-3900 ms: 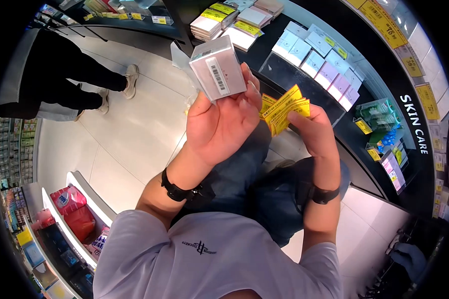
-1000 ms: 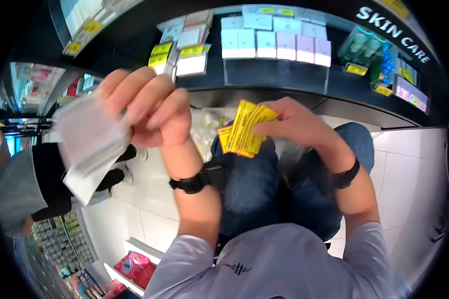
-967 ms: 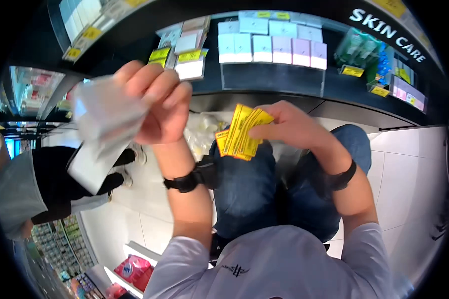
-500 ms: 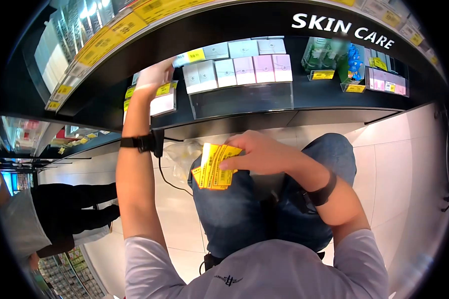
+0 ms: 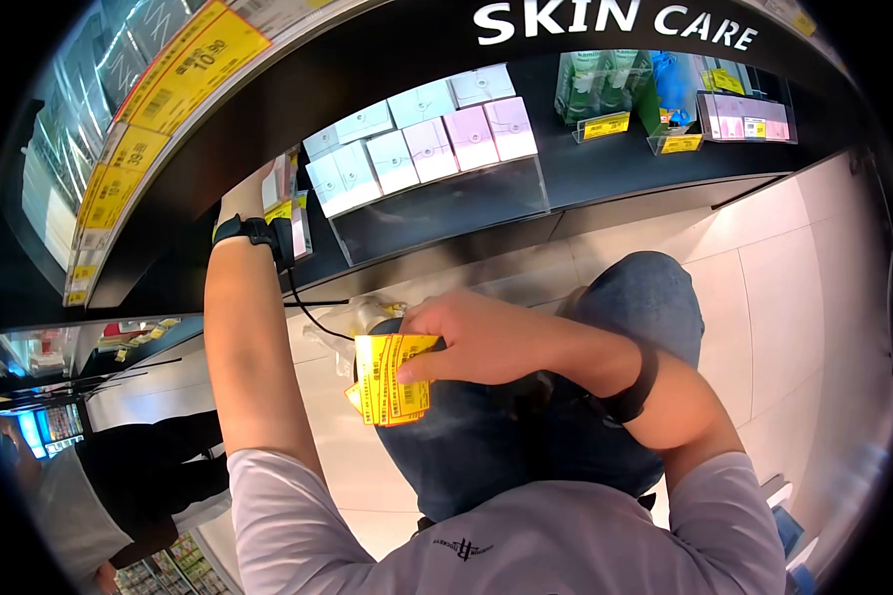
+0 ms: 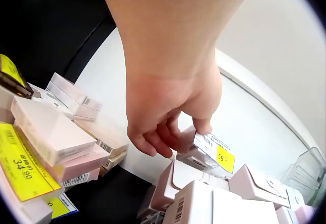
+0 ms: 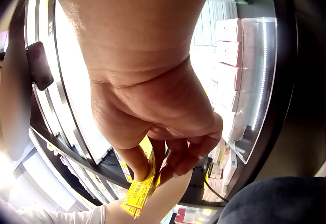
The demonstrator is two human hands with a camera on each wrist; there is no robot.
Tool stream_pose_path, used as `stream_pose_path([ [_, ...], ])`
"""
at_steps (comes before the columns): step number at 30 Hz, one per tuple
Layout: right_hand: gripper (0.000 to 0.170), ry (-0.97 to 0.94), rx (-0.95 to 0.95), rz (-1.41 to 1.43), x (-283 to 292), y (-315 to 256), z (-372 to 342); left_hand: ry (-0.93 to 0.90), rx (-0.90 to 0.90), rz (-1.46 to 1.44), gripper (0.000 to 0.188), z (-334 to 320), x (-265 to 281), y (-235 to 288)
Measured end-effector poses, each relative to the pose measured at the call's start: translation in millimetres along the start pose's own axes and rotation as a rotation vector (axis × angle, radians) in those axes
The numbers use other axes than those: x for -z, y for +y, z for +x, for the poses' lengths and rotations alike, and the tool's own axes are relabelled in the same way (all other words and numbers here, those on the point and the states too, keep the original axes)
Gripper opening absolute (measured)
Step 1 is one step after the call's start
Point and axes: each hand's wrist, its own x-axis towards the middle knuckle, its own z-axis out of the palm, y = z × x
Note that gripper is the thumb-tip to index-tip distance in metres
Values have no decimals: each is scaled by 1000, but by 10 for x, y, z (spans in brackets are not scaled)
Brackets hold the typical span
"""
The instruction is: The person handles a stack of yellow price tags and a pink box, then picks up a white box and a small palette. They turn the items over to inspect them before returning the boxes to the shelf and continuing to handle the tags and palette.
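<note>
- The left hand [image 6: 170, 101] pinches a small box [image 6: 199, 156] between thumb and fingers at the far left of the shelf, just behind pale boxes [image 6: 196, 203]; the grip from above probably suits the crowded space
- A price label [image 6: 225, 159] reading 59 faces outward on that box, presumably to be seen
- The right hand [image 5: 481, 335] grips a fan of yellow price tags [image 5: 392, 382] near the body, above a knee [image 5: 437, 436], perhaps spread so each shows (most print is too fine to read)
- To the right, pastel boxes [image 5: 427, 149] stand in rows over a clear tray [image 5: 446, 213], likely angled toward shoppers
- In the head view, the black shelf front [image 5: 367, 61] hides most of the left hand; where its fingers meet the small box is hard to make out
</note>
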Motion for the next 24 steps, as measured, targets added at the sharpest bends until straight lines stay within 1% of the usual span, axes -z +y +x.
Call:
stream_pose_path([
  [1,35,4,0,2,-2,-3,-2,32,98,156,34,-176,-121,186],
  [2,35,-2,5,-6,-7,-7,-4,30,99,187,34,-171,-98,161],
  [4,36,-4,12,-16,-18,-13,-6,21,49,210,34,-98,-22,85],
  [8,37,-22,-23,-8,-29,-49,-5,72,-81,321,35,33,95,-87],
  [11,38,-16,-32,-18,-37,-28,4,169,-250,518,35,134,73,-219],
  [14,38,-16,-27,-17,-38,-33,-9,280,-373,733,36,184,44,-324],
  [16,39,-18,-25,-12,-62,-4,-7,348,-423,866,36,180,-33,-391],
  [18,37,105,146,-15,-120,102,12,400,-460,955,37,211,-111,-420],
  [22,38,87,130,-60,-96,73,7,470,-508,1057,38,229,-215,-477],
  [24,41,0,12,-46,-73,22,0,501,-530,1101,38,207,-232,-499],
])
